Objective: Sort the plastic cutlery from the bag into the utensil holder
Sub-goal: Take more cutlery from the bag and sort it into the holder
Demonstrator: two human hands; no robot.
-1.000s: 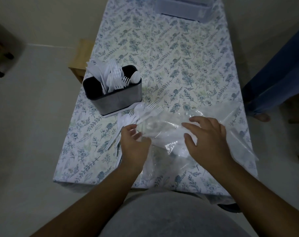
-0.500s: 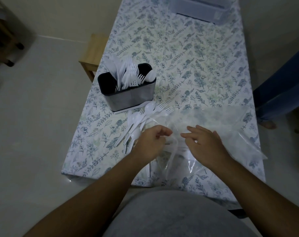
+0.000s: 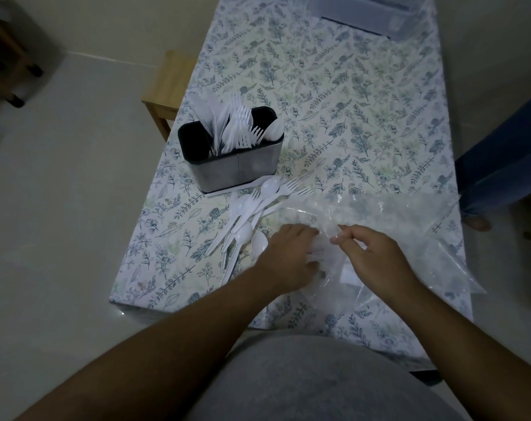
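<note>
Clear plastic bag lies at your 5 o'clock on the floral tablecloth. Your left hand grips cutlery at its mouth; your right hand pinches the film. Loose white cutlery sits just beside the bag, below the utensil holder at 10 o'clock.
</note>
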